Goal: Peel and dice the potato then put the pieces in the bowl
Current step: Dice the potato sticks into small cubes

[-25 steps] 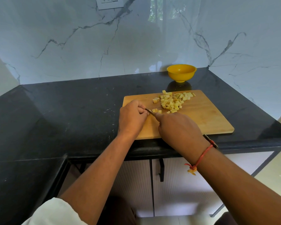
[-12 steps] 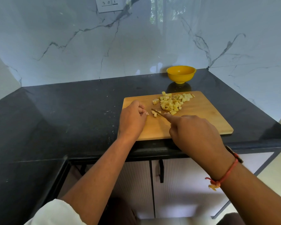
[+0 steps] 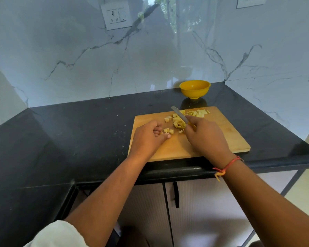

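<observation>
Shifted away from the left hand [image 3: 148, 138], one flat steel knife [image 3: 179, 115] is now held over the heaped potato cubes [image 3: 178, 122], gripped by the right hand [image 3: 206, 138]. Left fingers are loosely curled beside a few stray cubes; whether any is pinched cannot be told. One rectangular wooden board [image 3: 221, 132] at frame centre carries them; one round yellow bowl [image 3: 194, 89] is set just behind on the black desk [image 3: 78, 131].

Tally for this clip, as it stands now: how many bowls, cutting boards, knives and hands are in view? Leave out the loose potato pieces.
Bowls: 1, the yellow bowl
Cutting boards: 1, the wooden cutting board
Knives: 1, the knife, gripped by the right hand
Hands: 2, the left hand and the right hand
Total: 5
</observation>
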Action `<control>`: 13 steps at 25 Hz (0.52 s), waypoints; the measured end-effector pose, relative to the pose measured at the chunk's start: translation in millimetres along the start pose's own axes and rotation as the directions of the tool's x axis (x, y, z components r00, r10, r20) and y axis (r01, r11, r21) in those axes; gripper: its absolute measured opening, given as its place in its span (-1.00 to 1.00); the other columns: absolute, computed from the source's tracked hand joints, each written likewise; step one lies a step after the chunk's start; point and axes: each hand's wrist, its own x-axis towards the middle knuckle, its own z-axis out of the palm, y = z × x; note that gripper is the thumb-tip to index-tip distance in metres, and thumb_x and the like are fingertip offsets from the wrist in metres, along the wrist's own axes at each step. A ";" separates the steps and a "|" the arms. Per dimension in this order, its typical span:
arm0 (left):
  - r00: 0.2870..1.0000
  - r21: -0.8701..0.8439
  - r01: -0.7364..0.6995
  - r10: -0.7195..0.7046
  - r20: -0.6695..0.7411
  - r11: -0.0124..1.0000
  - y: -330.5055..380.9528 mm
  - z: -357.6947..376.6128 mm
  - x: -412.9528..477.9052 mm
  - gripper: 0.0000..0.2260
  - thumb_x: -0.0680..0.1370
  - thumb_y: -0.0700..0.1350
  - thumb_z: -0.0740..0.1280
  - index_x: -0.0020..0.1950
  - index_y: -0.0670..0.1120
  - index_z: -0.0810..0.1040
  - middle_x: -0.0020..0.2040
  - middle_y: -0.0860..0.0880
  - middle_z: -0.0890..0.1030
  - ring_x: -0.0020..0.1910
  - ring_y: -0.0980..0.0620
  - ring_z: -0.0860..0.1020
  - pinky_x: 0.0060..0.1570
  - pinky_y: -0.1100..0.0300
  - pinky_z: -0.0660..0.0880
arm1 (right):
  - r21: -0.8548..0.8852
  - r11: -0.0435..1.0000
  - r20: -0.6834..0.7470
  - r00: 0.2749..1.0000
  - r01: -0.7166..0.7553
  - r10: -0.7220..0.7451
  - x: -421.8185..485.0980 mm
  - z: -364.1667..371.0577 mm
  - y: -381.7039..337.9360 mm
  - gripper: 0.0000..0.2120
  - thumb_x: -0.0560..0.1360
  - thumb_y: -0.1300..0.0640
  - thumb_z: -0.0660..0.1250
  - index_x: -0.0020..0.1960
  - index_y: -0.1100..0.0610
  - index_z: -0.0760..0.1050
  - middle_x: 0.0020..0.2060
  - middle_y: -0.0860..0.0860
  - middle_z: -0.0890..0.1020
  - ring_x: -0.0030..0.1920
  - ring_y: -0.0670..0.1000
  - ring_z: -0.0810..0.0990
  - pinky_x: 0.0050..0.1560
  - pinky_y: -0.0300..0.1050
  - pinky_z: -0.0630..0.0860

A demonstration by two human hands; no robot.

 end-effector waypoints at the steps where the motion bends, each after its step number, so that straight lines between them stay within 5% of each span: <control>1: 1.000 0.022 0.007 -0.007 0.022 1.000 1.2 -0.6 2.9 -0.59 0.43 0.04 0.54 0.24 0.00 0.60 0.01 0.11 0.64 -0.07 0.19 0.58 0.03 0.25 0.58 | 0.007 1.000 -0.007 1.000 -0.010 0.010 2.3 2.9 1.2 -0.61 0.64 0.02 0.20 0.45 -0.03 0.47 -0.07 0.05 0.70 -0.19 0.02 0.62 -0.30 -0.10 0.49; 7: 0.991 0.168 -0.012 -0.011 0.135 0.986 13.7 4.1 22.4 -0.64 0.43 0.11 0.52 0.17 0.02 0.68 0.00 0.06 0.68 -0.07 0.13 0.57 -0.10 0.25 0.48 | -0.103 0.995 -0.028 1.000 -0.003 0.000 0.4 9.9 6.4 -0.61 0.65 -0.02 0.16 0.44 -0.03 0.47 -0.13 0.01 0.68 -0.25 -0.04 0.54 -0.29 -0.10 0.53; 13: 0.998 0.128 0.015 -0.023 0.063 0.992 25.4 25.2 39.6 -0.69 0.44 0.05 0.53 0.13 -0.03 0.70 0.01 0.02 0.68 -0.05 0.09 0.57 -0.09 0.24 0.38 | -0.118 0.992 -0.063 0.996 0.047 -0.055 -4.0 13.4 8.4 -0.61 0.64 -0.04 0.12 0.44 -0.11 0.44 -0.21 -0.01 0.64 -0.24 -0.02 0.57 -0.29 -0.03 0.56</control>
